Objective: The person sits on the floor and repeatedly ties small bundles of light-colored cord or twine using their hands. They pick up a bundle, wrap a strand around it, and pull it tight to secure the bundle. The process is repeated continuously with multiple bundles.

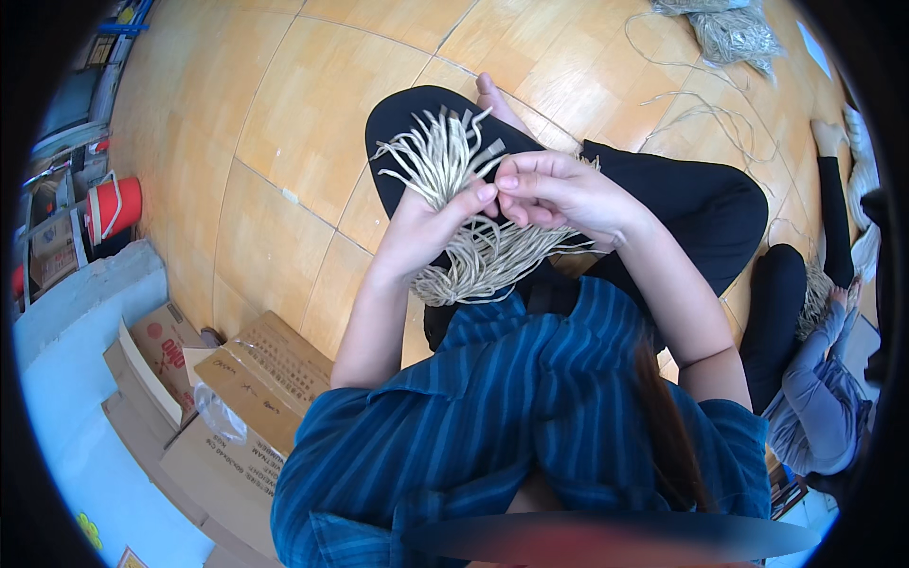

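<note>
My left hand (434, 220) is closed around a bundle of beige cords (438, 156). Their loose ends fan out above my fist, and some carry short tape-like tips. The rest of the bundle bends below the hand and lies across my lap. Close beside my left thumb, the thumb and fingers of my right hand (559, 194) are pinched together. Whatever sits in that pinch is too small to make out. Both hands are over my crossed legs in black trousers.
Cardboard boxes (260, 379) stand at the lower left, with a red bucket (115, 206) by shelves beyond them. Loose strands (705, 112) trail over the tiled floor from a plastic-wrapped cord bundle (734, 38). At the right, another person (819, 398) sits handling similar cords.
</note>
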Demonstrator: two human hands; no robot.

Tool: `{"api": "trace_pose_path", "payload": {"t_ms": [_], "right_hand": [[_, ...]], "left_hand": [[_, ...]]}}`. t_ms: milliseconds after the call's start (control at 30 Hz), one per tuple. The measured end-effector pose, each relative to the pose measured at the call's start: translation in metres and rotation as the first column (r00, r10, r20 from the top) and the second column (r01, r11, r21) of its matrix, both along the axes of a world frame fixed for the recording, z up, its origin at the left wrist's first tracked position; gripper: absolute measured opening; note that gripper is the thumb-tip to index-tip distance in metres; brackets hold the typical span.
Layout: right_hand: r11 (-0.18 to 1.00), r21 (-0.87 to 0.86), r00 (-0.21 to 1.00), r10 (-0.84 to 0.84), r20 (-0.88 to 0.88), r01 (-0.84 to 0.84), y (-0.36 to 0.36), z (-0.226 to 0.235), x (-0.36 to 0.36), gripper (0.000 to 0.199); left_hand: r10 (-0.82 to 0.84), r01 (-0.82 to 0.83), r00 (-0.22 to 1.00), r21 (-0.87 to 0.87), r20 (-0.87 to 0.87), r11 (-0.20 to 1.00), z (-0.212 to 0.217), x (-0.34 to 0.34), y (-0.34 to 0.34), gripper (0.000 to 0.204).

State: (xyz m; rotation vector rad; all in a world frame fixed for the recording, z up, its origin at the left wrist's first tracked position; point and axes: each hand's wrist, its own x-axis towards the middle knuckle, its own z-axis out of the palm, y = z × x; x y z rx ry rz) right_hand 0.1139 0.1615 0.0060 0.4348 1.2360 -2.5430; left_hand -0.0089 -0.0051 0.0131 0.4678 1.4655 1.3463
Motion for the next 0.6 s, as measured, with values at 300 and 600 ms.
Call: {"api": "trace_pose_path", "payload": {"t_ms": [300,600], "right_hand": [[0.985,0.138,0.977,0.129,-0.167,-0.106,-0.005,0.012,0.019,0.021],[0.949,0.307,0.996,-0.049,-0.071,0.069,-0.046,0.009,0.027,0.021]], "left_hand": [[-0.186,0.208,0.950,-0.061,0.251,0.976,0.010,-0.001,-0.003,0.027],[0.009,-0.013,0.990,0.033,0.140,0.999,0.009,0.015,0.004,0.016]]}}
